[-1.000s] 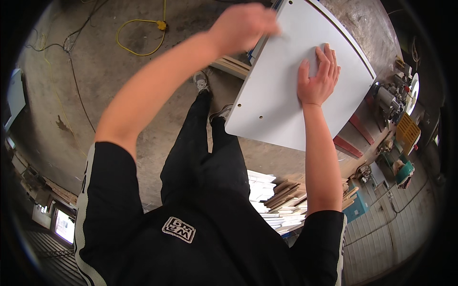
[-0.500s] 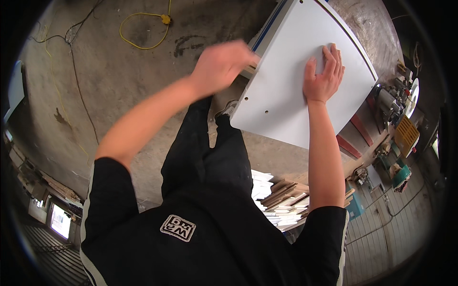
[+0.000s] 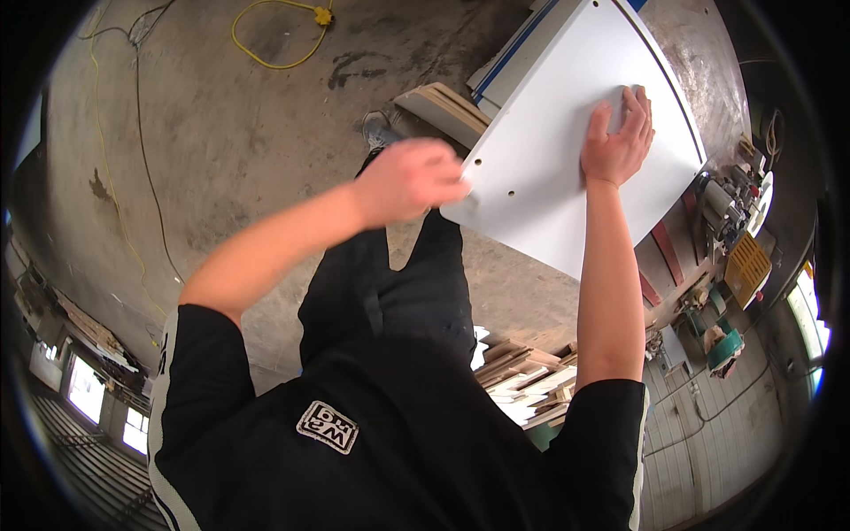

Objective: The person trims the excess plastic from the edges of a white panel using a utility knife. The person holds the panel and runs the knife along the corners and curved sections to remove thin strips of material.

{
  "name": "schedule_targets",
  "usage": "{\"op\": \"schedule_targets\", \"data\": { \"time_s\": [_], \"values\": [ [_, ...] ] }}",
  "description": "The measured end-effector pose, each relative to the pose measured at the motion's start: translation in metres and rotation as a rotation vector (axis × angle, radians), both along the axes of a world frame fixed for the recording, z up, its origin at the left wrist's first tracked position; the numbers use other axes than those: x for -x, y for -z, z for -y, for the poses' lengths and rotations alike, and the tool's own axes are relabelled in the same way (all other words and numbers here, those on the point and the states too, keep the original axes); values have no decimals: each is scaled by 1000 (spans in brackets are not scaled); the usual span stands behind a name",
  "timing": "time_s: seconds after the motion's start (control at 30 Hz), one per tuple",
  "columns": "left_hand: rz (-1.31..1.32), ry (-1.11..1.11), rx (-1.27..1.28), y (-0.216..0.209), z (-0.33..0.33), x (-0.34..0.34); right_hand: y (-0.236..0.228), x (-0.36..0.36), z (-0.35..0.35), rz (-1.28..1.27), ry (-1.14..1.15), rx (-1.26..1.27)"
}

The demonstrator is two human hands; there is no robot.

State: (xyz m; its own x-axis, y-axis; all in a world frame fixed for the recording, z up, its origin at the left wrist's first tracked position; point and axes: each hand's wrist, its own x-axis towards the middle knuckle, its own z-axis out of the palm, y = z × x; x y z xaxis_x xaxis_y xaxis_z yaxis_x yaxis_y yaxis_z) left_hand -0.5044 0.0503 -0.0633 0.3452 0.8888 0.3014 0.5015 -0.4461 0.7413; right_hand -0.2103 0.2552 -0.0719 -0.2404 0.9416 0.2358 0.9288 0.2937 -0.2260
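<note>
A white panel (image 3: 549,133) with small round holes and a dark groove along its curved far edge lies in front of me, toward the right. My right hand (image 3: 617,146) rests on its top face, fingers spread and pressing nothing but the surface. At the panel's near left corner is my left hand (image 3: 409,180), its fingers curled together against or just beside the edge. Motion blurs those fingertips, and whatever they hold, if anything, is hidden.
Under the panel's left side are more boards (image 3: 447,111). A yellow cord (image 3: 257,57) loops on the concrete floor. Scrap wood strips (image 3: 531,376) are piled near my right elbow. Machinery (image 3: 722,203) and a yellow slotted piece (image 3: 746,265) stand at the right.
My left hand has slid along the panel's left edge toward me, down to the near corner. My right hand stays flat on the panel. My foot has stepped to the left.
</note>
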Motion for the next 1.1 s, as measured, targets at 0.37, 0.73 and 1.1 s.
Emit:
{"op": "schedule_targets", "data": {
  "time_s": [0.37,0.73,1.1],
  "values": [
    [245,-492,335,-10,71,-20,-7,-28,12,-13,-372,72],
    [-178,-467,49,-2,111,-78,-14,-55,37,54,-665,41],
    [203,-949,177,-9,107,-94,-9,-65,38,66,-656,8]
  ]
}}
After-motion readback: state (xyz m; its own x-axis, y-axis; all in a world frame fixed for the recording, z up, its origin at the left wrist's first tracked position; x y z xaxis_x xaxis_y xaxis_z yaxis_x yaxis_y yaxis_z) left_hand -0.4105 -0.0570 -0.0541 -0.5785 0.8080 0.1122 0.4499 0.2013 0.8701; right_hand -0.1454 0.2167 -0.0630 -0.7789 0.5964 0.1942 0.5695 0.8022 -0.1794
